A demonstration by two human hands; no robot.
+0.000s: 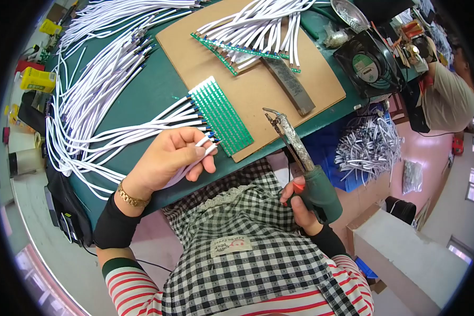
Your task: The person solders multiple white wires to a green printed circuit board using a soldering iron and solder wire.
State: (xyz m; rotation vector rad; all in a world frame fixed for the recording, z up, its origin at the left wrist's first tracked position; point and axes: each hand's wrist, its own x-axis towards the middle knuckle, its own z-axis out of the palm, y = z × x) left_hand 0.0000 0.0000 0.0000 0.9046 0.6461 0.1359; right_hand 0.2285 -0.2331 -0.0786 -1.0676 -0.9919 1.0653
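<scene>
from my end i've got the l hand (175, 159) reaching in from lower l, wrist a bit bent, fingers aimed r; thumb & index are pinched narrow on white wires (207, 143), other fingers curled below; their ends sit right by the l edge of the green circuit board (224, 118), contact i can't tell; r hand (302, 208) comes up from lower r, closed round the soldering tool (324, 195), partly hidden behind it; the tool tilts up-l, tip over the brown cardboard (318, 89), near the board but apart from it; matls: tool has a smooth dk green plastic body, red trigger, crusty grey metal barrel & thin bent tip; board is flat, rectangular, shiny w/ rows of pale pads, lying partly on the cardboard, w/ more soft round-sheathed wires along its l edge; above it, a pile of wired boards (242, 50), plus a dull rectangular metal bar (292, 89); loose wire bundles (102, 84) sprawl on the green tabletop (160, 79); gold link watch (131, 196) on my l wrist, checked cloth apron (231, 221) w/ lace trim below.
</scene>
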